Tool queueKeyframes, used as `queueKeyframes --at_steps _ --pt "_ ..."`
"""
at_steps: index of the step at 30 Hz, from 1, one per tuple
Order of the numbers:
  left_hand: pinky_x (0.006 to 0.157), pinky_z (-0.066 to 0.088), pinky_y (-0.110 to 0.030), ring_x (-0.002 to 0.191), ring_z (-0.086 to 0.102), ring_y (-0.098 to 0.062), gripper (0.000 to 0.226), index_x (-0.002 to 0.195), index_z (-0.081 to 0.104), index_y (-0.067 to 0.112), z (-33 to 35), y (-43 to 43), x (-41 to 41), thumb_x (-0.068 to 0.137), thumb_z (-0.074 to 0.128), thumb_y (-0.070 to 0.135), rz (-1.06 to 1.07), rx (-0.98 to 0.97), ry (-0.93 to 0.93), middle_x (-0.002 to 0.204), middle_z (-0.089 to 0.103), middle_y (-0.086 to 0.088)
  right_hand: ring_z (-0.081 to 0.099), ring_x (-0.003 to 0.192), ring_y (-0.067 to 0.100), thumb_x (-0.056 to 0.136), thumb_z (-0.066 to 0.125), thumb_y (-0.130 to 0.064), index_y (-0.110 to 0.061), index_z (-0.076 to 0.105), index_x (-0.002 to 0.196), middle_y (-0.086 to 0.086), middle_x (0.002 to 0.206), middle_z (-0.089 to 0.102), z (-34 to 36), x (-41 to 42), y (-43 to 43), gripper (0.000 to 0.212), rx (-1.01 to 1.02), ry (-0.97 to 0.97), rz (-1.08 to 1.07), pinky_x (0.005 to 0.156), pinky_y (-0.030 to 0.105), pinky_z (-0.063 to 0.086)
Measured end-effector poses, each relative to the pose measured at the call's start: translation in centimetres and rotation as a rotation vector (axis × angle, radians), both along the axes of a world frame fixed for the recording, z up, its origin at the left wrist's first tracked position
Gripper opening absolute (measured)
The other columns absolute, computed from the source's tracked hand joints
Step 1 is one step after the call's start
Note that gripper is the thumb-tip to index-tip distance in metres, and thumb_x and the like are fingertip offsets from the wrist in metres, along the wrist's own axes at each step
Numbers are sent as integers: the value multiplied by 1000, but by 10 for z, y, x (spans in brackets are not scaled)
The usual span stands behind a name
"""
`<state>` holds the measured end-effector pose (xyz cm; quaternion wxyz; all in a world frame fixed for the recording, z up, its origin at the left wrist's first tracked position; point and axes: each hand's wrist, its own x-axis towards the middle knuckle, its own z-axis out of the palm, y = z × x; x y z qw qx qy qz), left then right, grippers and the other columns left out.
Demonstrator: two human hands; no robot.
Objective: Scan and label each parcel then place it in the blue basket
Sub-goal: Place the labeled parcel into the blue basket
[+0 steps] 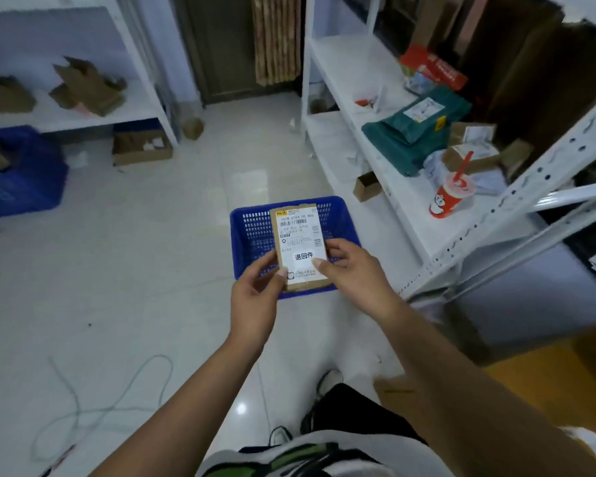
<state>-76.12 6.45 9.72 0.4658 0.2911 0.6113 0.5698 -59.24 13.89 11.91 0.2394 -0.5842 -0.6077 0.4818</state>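
Tiled floor below, white shelf close on the right. On the floor, just off the shelf's front edge, sits the blue basket, mouth up. Held right above it is the parcel, a small cardboard box, label up, long axis running away from the person, far end over the basket's middle. The left hand pinches the near left corner; the right hand holds the right edge, thumb pressing the white sticker. Both grips are clamped on the box, neither nearer. The way in looks straight down. Mind the basket's near rim, under the box's near end. There's room to swing left; the shelf crowds the right.
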Motion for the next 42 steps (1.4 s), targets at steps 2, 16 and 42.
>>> queueKeyframes --at_steps 2,16,42 --pt "83 63 -29 102 75 -8 37 133 68 19 -10 16 -13 98 67 5 26 -23 16 110 78 15 72 96 -1 97 72 -26 -30 65 134 -17 118 72 -8 -15 23 38 -20 -15 65 70 6 52" --pt "93 62 -45 110 72 -12 36 131 68 21 -97 177 -63 100 59 4 138 -239 137 121 75 9 68 115 10 99 69 -22 -25 67 135 -15 129 70 -104 -80 211 36 -152 -88 289 92 23 57" --pt "81 52 -8 110 62 2 47 145 49 21 -588 416 -201 101 63 11 67 -424 156 131 63 11 66 120 18 98 69 -31 -22 59 141 -2 136 69 -604 -245 432 44 -362 -138 192 102 47 57"
